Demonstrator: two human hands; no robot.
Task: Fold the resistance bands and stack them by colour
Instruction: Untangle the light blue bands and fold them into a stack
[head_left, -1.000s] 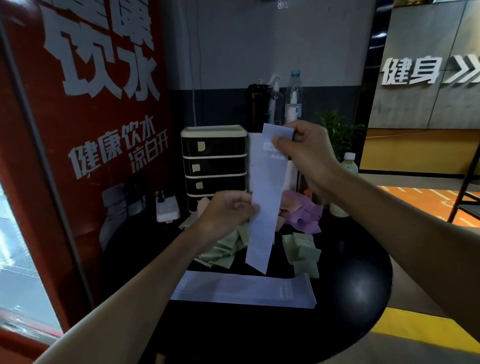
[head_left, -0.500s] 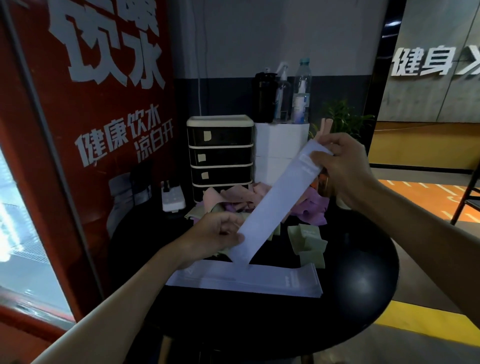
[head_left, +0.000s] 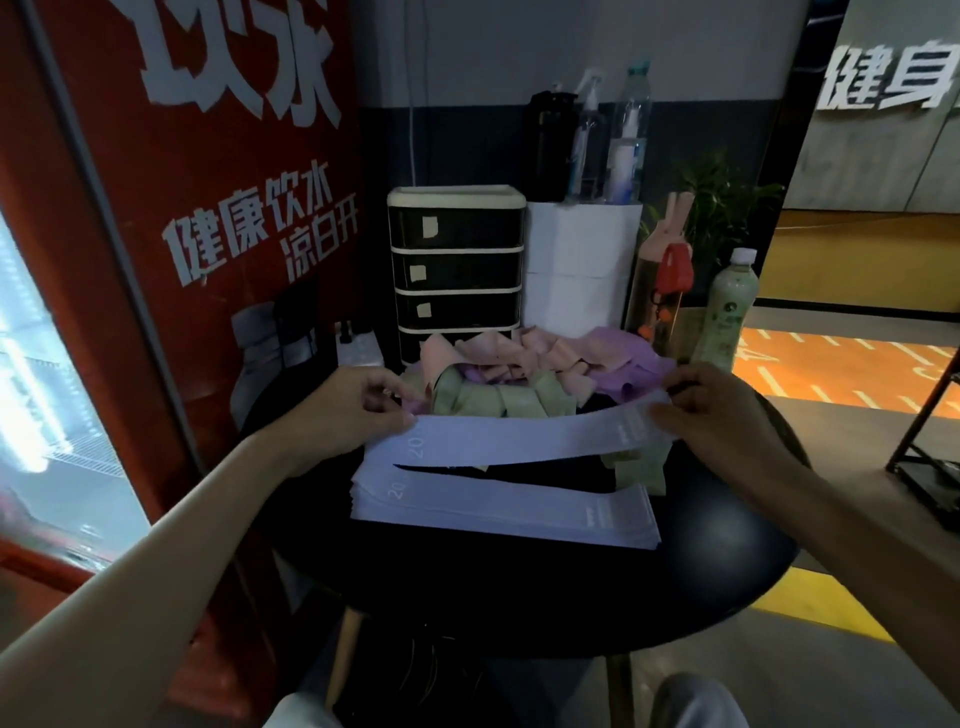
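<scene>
Head view: pale blue band held flat over the blue stack

Head camera looked down on a round black counter (head_left: 701, 587). Both hands gripped one pale blue resistance band (head_left: 524, 439), stretched flat and nearly level. The left hand (head_left: 353, 410) pinched the end printed "20" between thumb and fingers; the right hand (head_left: 722, 415) pinched the opposite end, the one with the white printed block. The band hung just above a stack of pale blue bands (head_left: 498, 506) lying flat on the counter, angled a little against it, so a dark wedge of counter showed between them towards the right hand's side.

Behind the held band, farther from the person, lay an unsorted heap: green bands (head_left: 498, 400) nearest it, pink bands (head_left: 498, 351) behind those, and purple bands (head_left: 623, 358) on the right-hand side of the heap. A few folded green pieces (head_left: 644, 465) sat beside the stack's right end, partly hidden under the held band.

Beyond the heap stood a black drawer unit (head_left: 457, 265) with cream trim and small labels, a white box (head_left: 576, 265) just beside it carrying spray bottles (head_left: 608, 140), and a pale green drink bottle (head_left: 727, 306) past the purple bands. A red sign with white Chinese lettering (head_left: 218, 171) rose on the left-hand side of the counter.
</scene>
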